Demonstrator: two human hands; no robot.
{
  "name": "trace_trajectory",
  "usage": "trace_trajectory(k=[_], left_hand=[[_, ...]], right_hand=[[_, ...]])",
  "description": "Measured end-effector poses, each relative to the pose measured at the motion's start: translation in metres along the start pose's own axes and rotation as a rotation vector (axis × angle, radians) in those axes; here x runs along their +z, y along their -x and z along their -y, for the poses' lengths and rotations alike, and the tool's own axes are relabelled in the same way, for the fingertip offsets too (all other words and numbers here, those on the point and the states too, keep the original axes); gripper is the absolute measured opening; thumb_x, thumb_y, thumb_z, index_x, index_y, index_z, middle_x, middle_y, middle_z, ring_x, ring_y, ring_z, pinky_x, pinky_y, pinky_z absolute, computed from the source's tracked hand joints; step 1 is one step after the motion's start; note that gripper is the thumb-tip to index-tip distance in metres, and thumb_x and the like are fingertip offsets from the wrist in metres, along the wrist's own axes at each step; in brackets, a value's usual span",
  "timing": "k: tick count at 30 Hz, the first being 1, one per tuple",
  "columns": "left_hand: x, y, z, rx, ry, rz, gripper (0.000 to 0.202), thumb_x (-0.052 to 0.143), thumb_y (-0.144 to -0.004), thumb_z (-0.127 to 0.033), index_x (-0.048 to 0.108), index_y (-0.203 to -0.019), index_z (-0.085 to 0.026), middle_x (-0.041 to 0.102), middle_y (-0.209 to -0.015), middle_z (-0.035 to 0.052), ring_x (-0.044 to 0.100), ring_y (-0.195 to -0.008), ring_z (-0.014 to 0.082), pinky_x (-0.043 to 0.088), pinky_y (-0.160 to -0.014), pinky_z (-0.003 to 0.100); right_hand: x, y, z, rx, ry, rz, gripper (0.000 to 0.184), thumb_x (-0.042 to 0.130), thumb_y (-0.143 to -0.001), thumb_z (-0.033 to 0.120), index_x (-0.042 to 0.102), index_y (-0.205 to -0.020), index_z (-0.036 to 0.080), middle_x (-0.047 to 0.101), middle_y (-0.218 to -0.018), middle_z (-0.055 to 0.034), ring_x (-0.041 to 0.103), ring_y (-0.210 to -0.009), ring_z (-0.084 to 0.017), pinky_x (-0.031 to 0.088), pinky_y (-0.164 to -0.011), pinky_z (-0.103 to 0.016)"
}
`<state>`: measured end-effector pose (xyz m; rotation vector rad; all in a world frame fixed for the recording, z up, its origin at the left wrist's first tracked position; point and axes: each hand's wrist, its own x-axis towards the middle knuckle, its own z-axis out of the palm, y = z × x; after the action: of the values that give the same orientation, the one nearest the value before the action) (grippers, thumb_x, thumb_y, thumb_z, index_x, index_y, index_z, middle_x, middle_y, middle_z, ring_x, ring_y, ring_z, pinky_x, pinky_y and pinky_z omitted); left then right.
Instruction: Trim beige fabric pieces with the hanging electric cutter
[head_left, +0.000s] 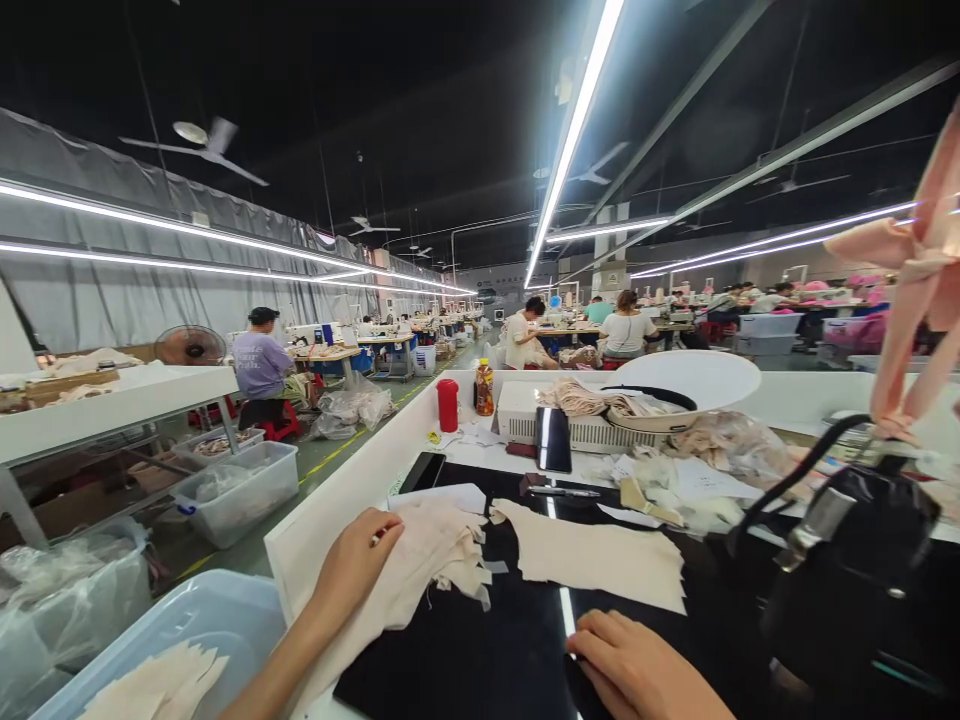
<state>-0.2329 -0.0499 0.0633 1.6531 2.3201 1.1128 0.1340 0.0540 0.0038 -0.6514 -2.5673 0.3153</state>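
My left hand [361, 560] is at the left edge of a stack of cream fabric pieces [439, 545], its fingers curled and pressed together on the cloth. The stack's right side has ragged, notched edges. My right hand [637, 660] is low over the glossy black work surface [487, 650], fingers bent together around a dark shape that I cannot make out. Between and beyond the hands, one cream fabric piece [596, 555] lies flat by itself. A pen [562, 491] and a phone [554, 440] are behind it.
On the right stands a black machine [847, 580], with pink straps [930, 290] hanging above. Behind are a red cup [448, 405], a bottle [484, 388] and a white round tray [690, 380]. A blue bin [225, 610] with fabric sits at lower left. Other people work farther off.
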Motion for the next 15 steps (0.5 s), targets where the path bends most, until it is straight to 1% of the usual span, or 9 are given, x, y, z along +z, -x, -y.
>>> trace_trajectory(k=[2,3,4,5,7,9,10,12,15], left_hand=[[-0.005,0.003,-0.007,0.018,0.033,-0.012,0.045,0.045,-0.093,-0.057,0.077,-0.1,-0.026,0.075,-0.112,0.006,0.069,-0.107,0.0286,0.05,-0.094,0.038],[-0.006,0.006,-0.012,0.031,0.049,-0.012,0.046,0.046,-0.092,-0.06,0.077,-0.099,-0.027,0.075,-0.112,0.0055,0.069,-0.107,0.0289,0.05,-0.094,0.039],[-0.007,0.009,-0.018,0.053,0.066,-0.007,0.046,0.047,-0.091,-0.062,0.077,-0.098,-0.028,0.075,-0.112,0.0043,0.069,-0.107,0.0282,0.05,-0.095,0.038],[-0.006,0.014,-0.026,0.081,0.085,0.002,0.045,0.048,-0.092,-0.063,0.078,-0.097,-0.03,0.075,-0.11,0.0026,0.069,-0.105,0.0268,0.05,-0.095,0.036],[0.001,0.027,-0.044,0.155,0.159,0.038,0.04,0.053,-0.092,-0.063,0.079,-0.092,-0.032,0.075,-0.102,0.0006,0.07,-0.099,0.0239,0.051,-0.091,0.031],[0.014,0.043,-0.065,0.218,0.246,0.117,0.034,0.058,-0.094,-0.058,0.079,-0.09,-0.032,0.075,-0.098,-0.0008,0.07,-0.094,0.0204,0.051,-0.085,0.026],[0.021,0.05,-0.075,0.242,0.289,0.174,0.031,0.059,-0.096,-0.056,0.079,-0.09,-0.032,0.075,-0.095,-0.001,0.069,-0.091,0.019,0.051,-0.081,0.024],[0.037,0.064,-0.091,0.26,0.375,0.284,0.03,0.059,-0.098,-0.052,0.079,-0.089,-0.03,0.074,-0.093,-0.0002,0.068,-0.089,0.0176,0.049,-0.074,0.021],[0.058,0.074,-0.105,0.231,0.481,0.414,0.032,0.062,-0.097,-0.053,0.08,-0.09,-0.027,0.073,-0.092,0.0016,0.069,-0.088,0.0179,0.049,-0.072,0.021]], right_hand=[[-0.004,-0.003,0.015,0.064,-0.081,0.066,0.032,0.044,-0.104,0.02,0.076,-0.104,0.024,0.075,-0.101,-0.0089,0.072,-0.093,-0.025,0.054,-0.083,-0.034],[-0.006,-0.006,0.023,0.118,-0.16,0.098,0.028,0.049,-0.101,0.023,0.076,-0.109,0.023,0.075,-0.104,-0.0092,0.071,-0.097,-0.025,0.053,-0.085,-0.034],[-0.006,-0.009,0.031,0.189,-0.26,0.118,0.024,0.055,-0.097,0.025,0.076,-0.109,0.022,0.075,-0.104,-0.009,0.071,-0.095,-0.024,0.052,-0.084,-0.033],[-0.006,-0.012,0.039,0.267,-0.396,0.134,0.025,0.062,-0.092,0.028,0.075,-0.111,0.021,0.075,-0.102,-0.0082,0.07,-0.091,-0.023,0.051,-0.079,-0.031],[-0.003,-0.02,0.052,0.375,-0.696,0.162,0.038,0.071,-0.086,0.042,0.073,-0.116,0.019,0.075,-0.099,-0.0071,0.066,-0.083,-0.02,0.047,-0.071,-0.028],[0.003,-0.025,0.062,0.418,-0.95,0.192,0.064,0.083,-0.074,0.06,0.068,-0.12,0.018,0.073,-0.097,-0.0051,0.061,-0.076,-0.016,0.044,-0.069,-0.027],[0.006,-0.027,0.065,0.429,-1.053,0.185,0.074,0.086,-0.067,0.07,0.066,-0.116,0.018,0.071,-0.094,-0.0033,0.058,-0.073,-0.014,0.043,-0.068,-0.026],[0.011,-0.027,0.068,0.435,-1.197,0.142,0.083,0.087,-0.056,0.084,0.063,-0.101,0.018,0.064,-0.083,0.0009,0.054,-0.068,-0.011,0.041,-0.066,-0.024],[0.012,-0.022,0.064,0.463,-1.238,0.082,0.083,0.082,-0.055,0.091,0.057,-0.083,0.018,0.054,-0.068,0.0049,0.047,-0.058,-0.007,0.039,-0.057,-0.021]])
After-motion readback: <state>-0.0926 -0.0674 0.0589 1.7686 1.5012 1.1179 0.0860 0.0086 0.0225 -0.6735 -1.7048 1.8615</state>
